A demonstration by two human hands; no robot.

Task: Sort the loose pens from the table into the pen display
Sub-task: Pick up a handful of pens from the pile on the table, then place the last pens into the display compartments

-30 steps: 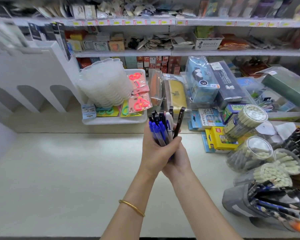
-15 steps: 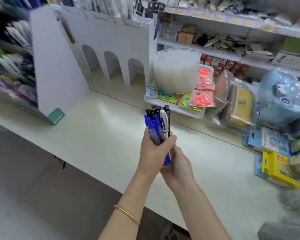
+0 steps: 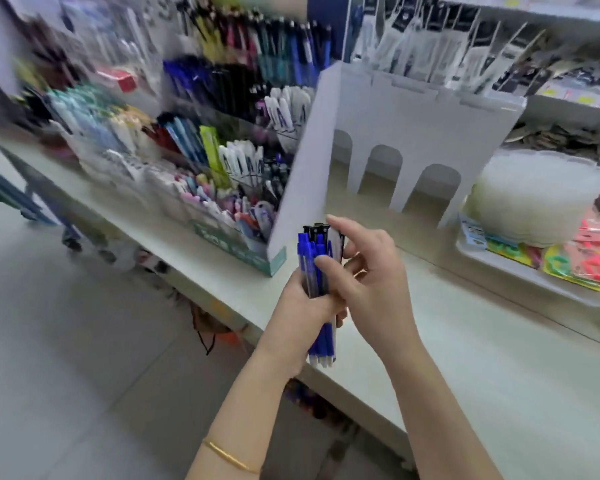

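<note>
The left hand (image 3: 302,306) gripped a bundle of pens (image 3: 314,265) upright around its middle, just in front of the pen display (image 3: 222,161) — near its white side panel. The right hand (image 3: 371,271) pinched the bundle's top, thumb in front, fingers curled behind.

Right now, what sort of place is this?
Probably a stationery shop: a crowded, tiered pen display, rows of packets on the shelving behind, and a bundle of pens being held for sorting.

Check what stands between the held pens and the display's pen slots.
Head view: only the display's white side panel; the pens sit by its lower edge.
</note>
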